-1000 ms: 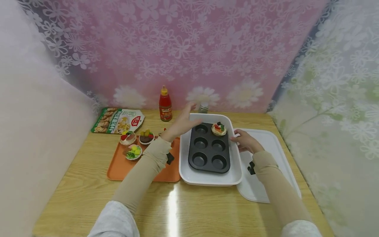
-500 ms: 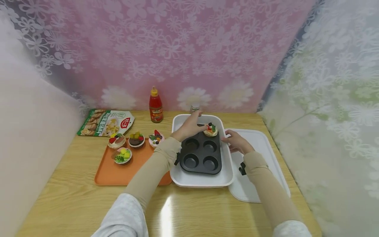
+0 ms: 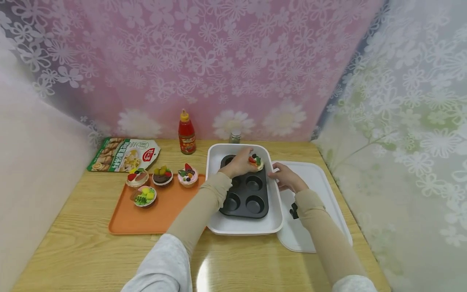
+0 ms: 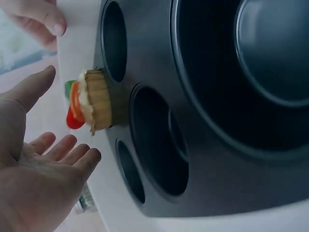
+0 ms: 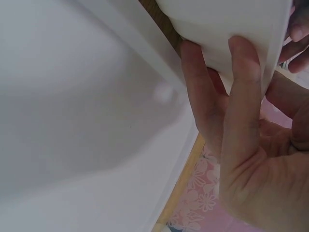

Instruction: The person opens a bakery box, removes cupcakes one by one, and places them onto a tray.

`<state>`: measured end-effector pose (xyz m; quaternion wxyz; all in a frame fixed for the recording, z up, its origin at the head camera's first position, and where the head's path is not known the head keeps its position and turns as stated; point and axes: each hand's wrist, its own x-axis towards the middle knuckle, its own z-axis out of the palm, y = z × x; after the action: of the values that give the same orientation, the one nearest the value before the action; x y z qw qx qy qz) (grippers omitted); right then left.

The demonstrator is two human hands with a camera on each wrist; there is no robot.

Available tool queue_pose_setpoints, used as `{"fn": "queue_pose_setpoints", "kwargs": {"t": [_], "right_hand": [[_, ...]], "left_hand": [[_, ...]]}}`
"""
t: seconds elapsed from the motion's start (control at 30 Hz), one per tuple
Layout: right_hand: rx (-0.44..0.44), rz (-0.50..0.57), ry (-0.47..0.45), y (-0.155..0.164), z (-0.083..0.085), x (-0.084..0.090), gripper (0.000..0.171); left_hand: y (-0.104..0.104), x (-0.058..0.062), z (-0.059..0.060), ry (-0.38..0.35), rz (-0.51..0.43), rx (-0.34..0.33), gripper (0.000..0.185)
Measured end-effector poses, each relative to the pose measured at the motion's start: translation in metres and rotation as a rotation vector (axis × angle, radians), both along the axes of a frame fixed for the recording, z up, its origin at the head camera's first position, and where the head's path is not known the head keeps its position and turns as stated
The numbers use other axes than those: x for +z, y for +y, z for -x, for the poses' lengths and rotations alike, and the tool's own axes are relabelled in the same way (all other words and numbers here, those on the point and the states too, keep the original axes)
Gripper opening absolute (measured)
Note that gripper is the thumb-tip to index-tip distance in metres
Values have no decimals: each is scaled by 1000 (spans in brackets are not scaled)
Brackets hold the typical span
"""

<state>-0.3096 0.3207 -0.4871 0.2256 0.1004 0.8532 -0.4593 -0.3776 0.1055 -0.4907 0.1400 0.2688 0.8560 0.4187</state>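
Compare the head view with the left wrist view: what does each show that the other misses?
Only the head view shows the orange tray carrying four decorated cupcakes, the red sauce bottle and the right hand at the white rectangular dish.

Only the left wrist view shows the left hand open, beside the fruit-topped cupcake without gripping it.

Both show the dark six-cup muffin tin and that cupcake.

Staged baking set-up on a wooden table (image 3: 91,247), likely a mock kitchen booth. Flower-print curtains (image 3: 233,61) hang close behind and to both sides of the table. On the table: a dark muffin tin (image 3: 251,198) in a white tray (image 3: 244,227); left of the tray, decorated cupcakes (image 3: 160,176) on an orange tray (image 3: 153,215); behind it, a red sauce bottle (image 3: 186,133) and a food packet (image 3: 122,155).
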Motion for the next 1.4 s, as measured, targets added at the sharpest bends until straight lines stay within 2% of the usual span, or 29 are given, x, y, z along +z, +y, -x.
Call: {"fn": "queue_pose_setpoints", "kwargs": {"t": [0.23,0.33,0.5,0.63,0.87,1.1,1.4], "right_hand": [[13,-26,-1,1,0,0,35],[0,-25,-7,0,0,1,36],[-5,-13,-8,-1,0,1,40],[0,-13,-4,0,-1,2,39],[-5,0,5,0,-1,0,38],[-9,3,-2,-3,-3,1,38],[-6,-8,6,0,-2,0,37]], "left_hand": [[12,-14,0,-9,-17,48,92],[17,-17,0,6,3,64,91],[26,-21,1,28,113,113,87],[36,-30,5,51,228,139,84],[40,-27,-5,119,255,183,73],[38,-27,-7,137,260,206,67],[38,-27,-3,155,268,189,68]]}}
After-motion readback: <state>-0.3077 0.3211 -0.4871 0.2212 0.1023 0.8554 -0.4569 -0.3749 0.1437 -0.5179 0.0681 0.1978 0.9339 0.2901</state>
